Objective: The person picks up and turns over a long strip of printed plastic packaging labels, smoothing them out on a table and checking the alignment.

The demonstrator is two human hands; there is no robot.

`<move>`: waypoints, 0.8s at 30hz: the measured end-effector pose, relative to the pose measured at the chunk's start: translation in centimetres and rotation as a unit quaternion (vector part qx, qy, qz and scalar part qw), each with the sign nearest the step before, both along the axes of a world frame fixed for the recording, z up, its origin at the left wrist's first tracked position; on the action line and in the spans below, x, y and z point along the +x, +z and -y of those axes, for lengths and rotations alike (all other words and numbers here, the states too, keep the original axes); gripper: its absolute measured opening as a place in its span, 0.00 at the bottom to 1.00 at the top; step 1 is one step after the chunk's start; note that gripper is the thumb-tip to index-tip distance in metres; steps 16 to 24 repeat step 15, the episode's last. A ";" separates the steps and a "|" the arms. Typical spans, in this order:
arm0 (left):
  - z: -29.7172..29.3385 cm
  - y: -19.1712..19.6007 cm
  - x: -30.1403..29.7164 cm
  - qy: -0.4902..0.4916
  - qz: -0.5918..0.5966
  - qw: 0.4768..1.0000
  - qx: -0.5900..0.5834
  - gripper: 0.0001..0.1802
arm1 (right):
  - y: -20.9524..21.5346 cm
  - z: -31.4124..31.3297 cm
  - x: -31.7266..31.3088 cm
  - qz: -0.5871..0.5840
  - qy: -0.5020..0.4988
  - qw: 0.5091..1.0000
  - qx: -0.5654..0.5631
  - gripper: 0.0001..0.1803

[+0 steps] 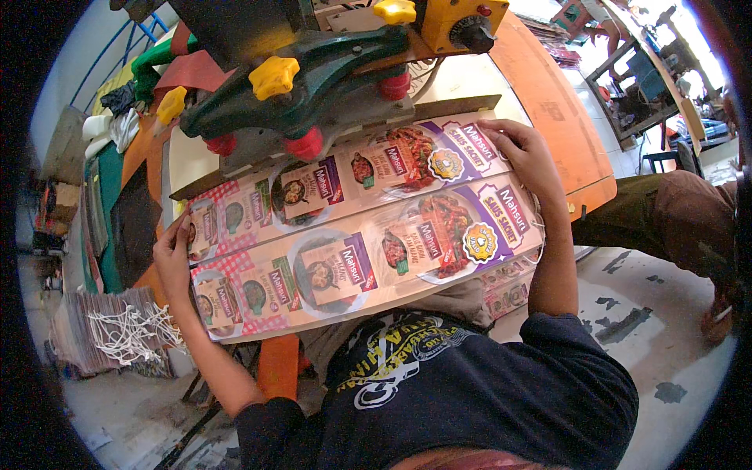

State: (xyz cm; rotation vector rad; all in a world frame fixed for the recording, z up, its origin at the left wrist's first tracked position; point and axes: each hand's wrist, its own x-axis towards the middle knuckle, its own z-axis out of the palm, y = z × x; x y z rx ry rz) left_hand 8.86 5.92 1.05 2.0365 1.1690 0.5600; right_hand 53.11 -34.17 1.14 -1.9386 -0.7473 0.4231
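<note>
A long printed sheet (371, 274) lies across the machine's table in front of me. It bears two matching rows of food pictures and sachets in pink, purple and red check, with a dark line between the rows. My left hand (170, 252) grips its left end, the thumb on top and the fingers mostly hidden. At the upper right corner my right hand (523, 153) holds the other end, thumb on the print and fingers along the edge. The sheet's far edge lies against a long metal bar (470, 110) beneath the machine.
Over the sheet stands a dark green machine (313, 90) with yellow knobs (274, 77) and red feet (304, 144). An orange tabletop (552, 117) extends to the right. Stacked sheets with white cords (129, 333) are at lower left. Another person's leg (666, 207) is at right.
</note>
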 end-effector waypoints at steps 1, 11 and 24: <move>-0.1 -0.2 -0.1 0.001 0.006 1.000 0.007 0.19 | 0.1 -0.1 -0.1 0.000 0.000 1.000 -0.006 0.16; -0.1 -0.5 0.1 0.001 0.015 1.000 0.019 0.19 | 0.1 0.0 0.0 0.004 0.001 1.000 -0.006 0.16; -1.0 -1.1 -0.6 -0.013 0.005 0.999 0.035 0.19 | 0.0 0.1 0.1 -0.008 -0.002 1.000 -0.005 0.16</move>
